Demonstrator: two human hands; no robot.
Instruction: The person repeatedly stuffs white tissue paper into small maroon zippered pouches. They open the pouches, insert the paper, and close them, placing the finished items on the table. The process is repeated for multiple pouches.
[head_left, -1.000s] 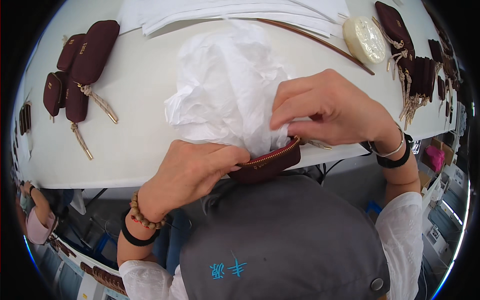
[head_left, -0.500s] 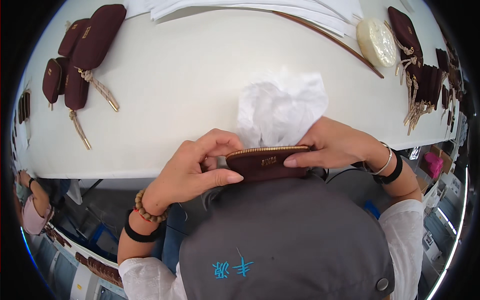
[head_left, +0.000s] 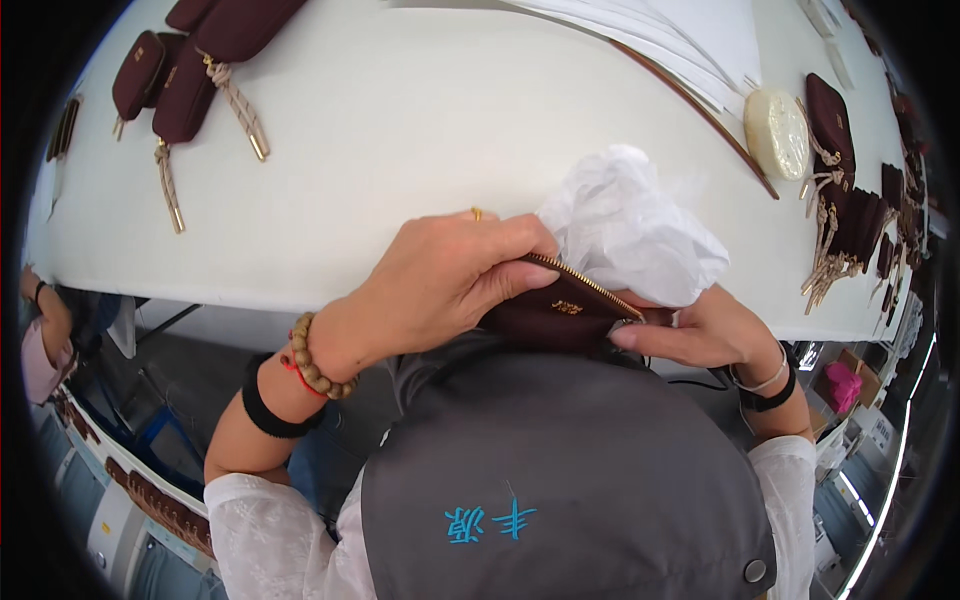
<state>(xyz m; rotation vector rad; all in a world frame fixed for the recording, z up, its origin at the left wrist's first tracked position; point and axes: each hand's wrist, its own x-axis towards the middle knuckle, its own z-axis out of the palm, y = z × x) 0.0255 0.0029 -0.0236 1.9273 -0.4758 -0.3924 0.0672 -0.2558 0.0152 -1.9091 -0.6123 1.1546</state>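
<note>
A dark maroon zipper pouch (head_left: 545,318) with a gold zip is held tilted over the table's near edge, its right end lower. My left hand (head_left: 455,275) pinches the pouch's upper left corner between thumb and fingers. At the other end, my right hand (head_left: 700,330) grips the pouch near the zip's end, thumb in front and fingers behind, mostly hidden. Crumpled white tissue paper (head_left: 635,225) rises behind the zip, against the pouch and above my right hand. Whether its lower end sits inside the pouch is hidden.
Stuffed maroon pouches (head_left: 190,95) with cord pulls lie at the far left of the white table (head_left: 350,150). White paper sheets (head_left: 690,40), a brown strip (head_left: 700,115), a wrapped cream oval (head_left: 777,135) and more maroon pouches (head_left: 832,125) lie to the right. Another person's arm (head_left: 50,330) shows at left.
The pouch has gone from nearly level to slanting down rightward. My left hand has moved up and right onto its corner. The tissue has shifted right, and the whole view has turned slightly.
</note>
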